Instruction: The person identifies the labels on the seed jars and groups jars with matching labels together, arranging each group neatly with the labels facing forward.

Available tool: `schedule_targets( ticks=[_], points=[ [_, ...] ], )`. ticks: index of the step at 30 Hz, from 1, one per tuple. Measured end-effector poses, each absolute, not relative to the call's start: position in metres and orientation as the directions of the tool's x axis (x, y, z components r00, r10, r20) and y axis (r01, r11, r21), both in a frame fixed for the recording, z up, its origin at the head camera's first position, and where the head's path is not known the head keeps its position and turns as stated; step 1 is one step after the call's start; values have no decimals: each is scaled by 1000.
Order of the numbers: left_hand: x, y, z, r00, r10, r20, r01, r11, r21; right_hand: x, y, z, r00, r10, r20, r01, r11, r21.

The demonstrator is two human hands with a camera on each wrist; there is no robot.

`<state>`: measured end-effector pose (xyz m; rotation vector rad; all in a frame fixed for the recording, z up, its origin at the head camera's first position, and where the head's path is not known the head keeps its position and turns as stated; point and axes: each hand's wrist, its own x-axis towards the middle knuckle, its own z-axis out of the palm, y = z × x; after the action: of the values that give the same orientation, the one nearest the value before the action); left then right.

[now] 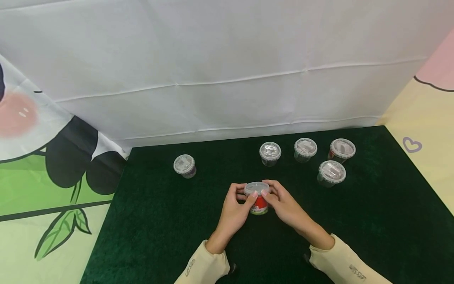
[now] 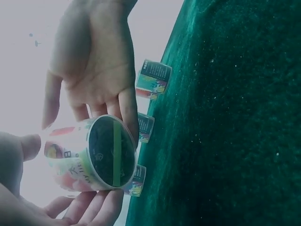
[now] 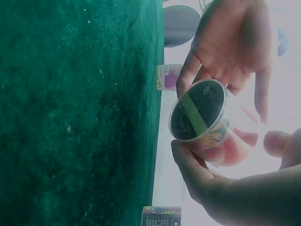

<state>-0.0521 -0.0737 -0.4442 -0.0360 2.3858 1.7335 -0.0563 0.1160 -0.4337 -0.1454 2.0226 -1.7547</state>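
Over the table [image 1: 159,225], well inside its edges | we hold the cup [image 1: 260,204] between left hand [image 1: 234,207] and right hand [image 1: 289,209], thumbs at its rim | one more cup [image 1: 185,165] left, four cups [image 1: 331,173] right, well apart, toward the far edge

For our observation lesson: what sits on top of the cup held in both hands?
A translucent lid covers the cup. The left hand and right hand hide parts of its rim; contents beneath cannot be made out.
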Motion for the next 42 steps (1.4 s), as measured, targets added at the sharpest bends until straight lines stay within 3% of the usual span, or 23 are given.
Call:
schedule_targets(
  ticks=[12, 19, 34, 42],
  points=[
    [-54, -83, -437, -945, 190, -265, -236, 160, 958, -62, 128, -433, -860, -431, -272, 253, 102, -962],
    [-52, -81, -439, -930, 231, -286, -249, 176, 952, -62, 127, -434, -850, -445, -282, 265, 101, -959],
    [-53, -78, -443, -977, 99, -188, -155, 274, 949, -57, 118, -432, -887, -388, -251, 207, 151, -967],
    [-51, -79, -443, -972, 116, -206, -167, 276, 946, -58, 117, -435, -886, -383, -261, 214, 161, -963]
  ],
)
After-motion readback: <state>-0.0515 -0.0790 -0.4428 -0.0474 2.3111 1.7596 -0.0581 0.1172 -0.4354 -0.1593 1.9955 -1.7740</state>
